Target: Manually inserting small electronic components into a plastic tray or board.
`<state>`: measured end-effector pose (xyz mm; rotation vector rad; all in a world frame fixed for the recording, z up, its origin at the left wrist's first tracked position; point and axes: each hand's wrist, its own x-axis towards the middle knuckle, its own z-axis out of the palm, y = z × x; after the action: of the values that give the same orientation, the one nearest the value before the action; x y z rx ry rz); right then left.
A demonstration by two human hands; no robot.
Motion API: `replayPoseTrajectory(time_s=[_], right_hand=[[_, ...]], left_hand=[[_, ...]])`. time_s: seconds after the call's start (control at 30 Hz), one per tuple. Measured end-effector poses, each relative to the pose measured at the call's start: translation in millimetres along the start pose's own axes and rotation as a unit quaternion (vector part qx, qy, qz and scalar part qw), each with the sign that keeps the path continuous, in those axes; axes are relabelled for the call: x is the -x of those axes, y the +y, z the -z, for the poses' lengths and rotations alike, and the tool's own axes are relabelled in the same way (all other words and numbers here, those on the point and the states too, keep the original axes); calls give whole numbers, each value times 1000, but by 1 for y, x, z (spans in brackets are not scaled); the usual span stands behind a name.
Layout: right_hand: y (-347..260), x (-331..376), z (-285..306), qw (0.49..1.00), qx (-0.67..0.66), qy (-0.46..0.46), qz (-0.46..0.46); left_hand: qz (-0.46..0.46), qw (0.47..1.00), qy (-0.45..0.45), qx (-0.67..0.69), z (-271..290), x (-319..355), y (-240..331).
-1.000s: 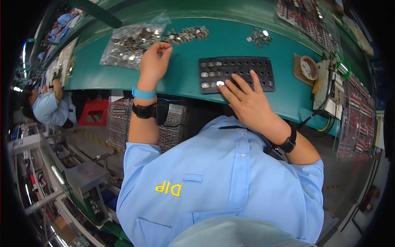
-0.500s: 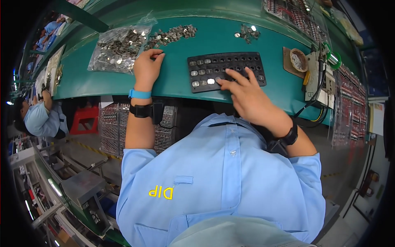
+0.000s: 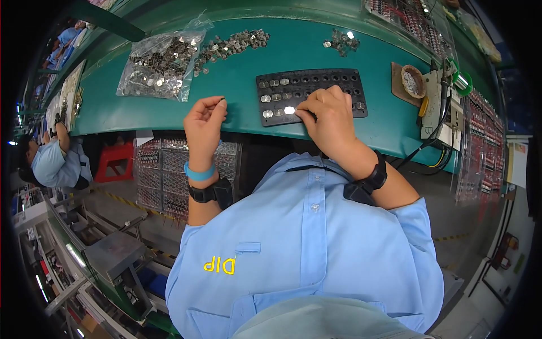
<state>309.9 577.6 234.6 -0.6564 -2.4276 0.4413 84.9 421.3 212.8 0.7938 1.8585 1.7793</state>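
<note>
A black tray (image 3: 295,89) with rows of round pockets lies on the green tabletop. Small shiny metal parts (image 3: 266,99) sit in its left columns. Over the tray's near row, my right hand (image 3: 329,116) is closed, thumb and fingertips pinched beside a brightly reflecting metal part (image 3: 289,110); whatever the pinch holds is hidden. Left of the tray, my left hand (image 3: 203,125) hovers above the table's near edge with thumb and forefinger together. Something small and dark may show at its fingertips, too tiny to name.
An open clear plastic bag (image 3: 129,85) of metal parts lies at the left, with a loose heap (image 3: 240,44) beside it. A smaller heap (image 3: 341,42) is farther right. A round bowl (image 3: 412,80), solder spool (image 3: 462,82) and cabled box (image 3: 446,107) stand at the right.
My left hand has come back toward me, away from the loose heap. My right hand's spread fingers have drawn together into a pinch over the tray.
</note>
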Motion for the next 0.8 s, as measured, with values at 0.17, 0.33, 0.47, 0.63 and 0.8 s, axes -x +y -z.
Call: replayPoseTrajectory(time_s=[0.17, 0.33, 0.47, 0.63, 0.8], right_hand=[[19, -6, 3, 995, -70, -44, 55], [29, -1, 16, 982, -13, -61, 181], [11, -2, 30, 979, 24, -58, 196], [7, -2, 7, 983, 8, -62, 175], [32, -31, 21, 960, -55, -130, 242]], left_hand=[[41, 998, -13, 41, 1, 18, 9], [60, 995, -30, 80, -5, 28, 20], [82, 988, -54, 119, -7, 34, 25], [108, 979, -88, 148, -15, 31, 30], [151, 968, -110, 169, -17, 30, 33]])
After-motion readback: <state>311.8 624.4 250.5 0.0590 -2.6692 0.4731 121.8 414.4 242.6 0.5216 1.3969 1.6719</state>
